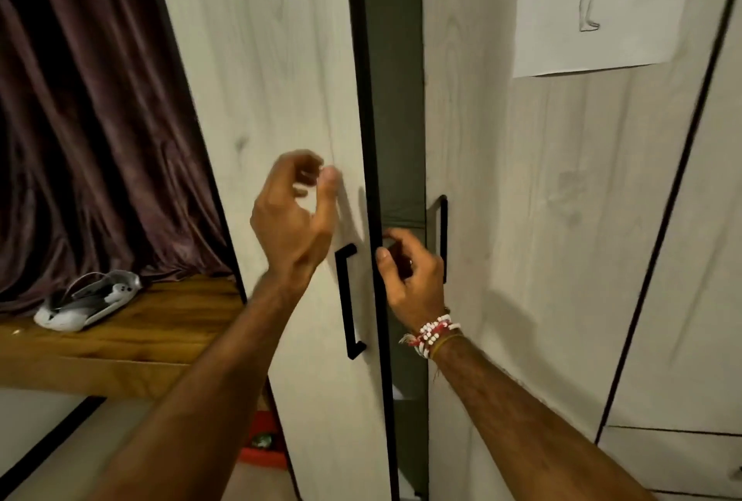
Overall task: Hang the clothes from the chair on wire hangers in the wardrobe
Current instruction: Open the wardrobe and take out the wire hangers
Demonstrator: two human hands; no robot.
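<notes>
The right hand [407, 275] curls its fingers round the wardrobe door [281, 99] edge, the left hand [293, 215] hangs loosely curled and empty; pulling the door wide looks next.

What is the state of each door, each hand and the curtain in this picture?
left door: ajar, with a dark gap beside it.
right door: seems closed.
left hand: raised, fingers loosely curled, holds nothing.
right hand: grips the left door's edge at the gap.
curtain: drawn, hanging in folds.
</notes>
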